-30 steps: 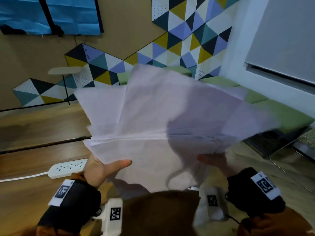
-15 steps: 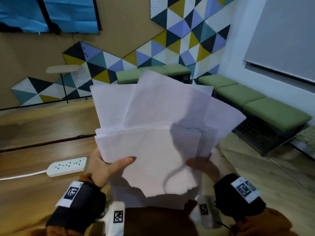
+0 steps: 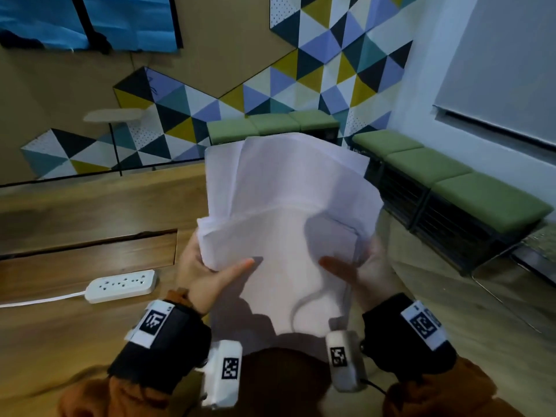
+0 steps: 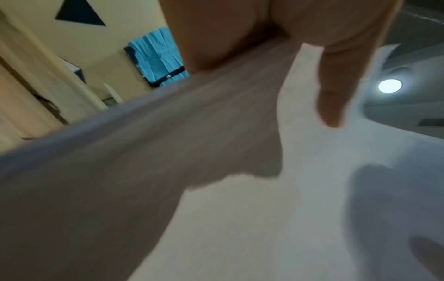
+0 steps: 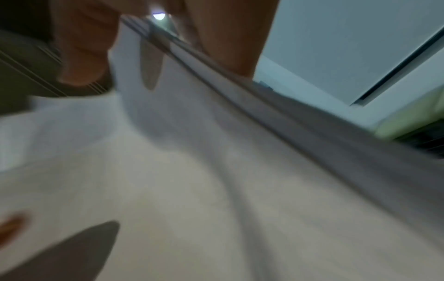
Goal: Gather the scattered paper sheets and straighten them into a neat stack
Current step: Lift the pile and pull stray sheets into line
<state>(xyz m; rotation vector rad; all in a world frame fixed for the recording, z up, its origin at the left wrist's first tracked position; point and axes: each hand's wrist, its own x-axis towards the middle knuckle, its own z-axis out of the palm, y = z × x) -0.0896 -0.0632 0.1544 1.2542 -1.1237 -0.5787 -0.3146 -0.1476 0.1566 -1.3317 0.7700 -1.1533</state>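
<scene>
Several white paper sheets [image 3: 285, 224] form one loose bundle held upright in the air in front of me, their top edges still fanned apart. My left hand [image 3: 207, 272] grips the bundle's left edge, thumb across the front sheet. My right hand [image 3: 358, 266] grips the right edge the same way, its fingers hidden behind the paper. In the left wrist view the sheets [image 4: 216, 171] fill the frame under my thumb [image 4: 334, 91]. The right wrist view shows the stacked edges of the sheets [image 5: 264, 117] running between thumb and fingers [image 5: 230, 38].
A wooden table [image 3: 75, 266] lies to my left with a white power strip [image 3: 120, 285] on it. Green cushioned benches [image 3: 451, 182] line the wall at the right. A patterned triangle wall [image 3: 301, 70] stands behind.
The wide fan of sheets has been drawn together into a narrower bundle. Both hands moved inward toward each other, and the papers tilted more upright.
</scene>
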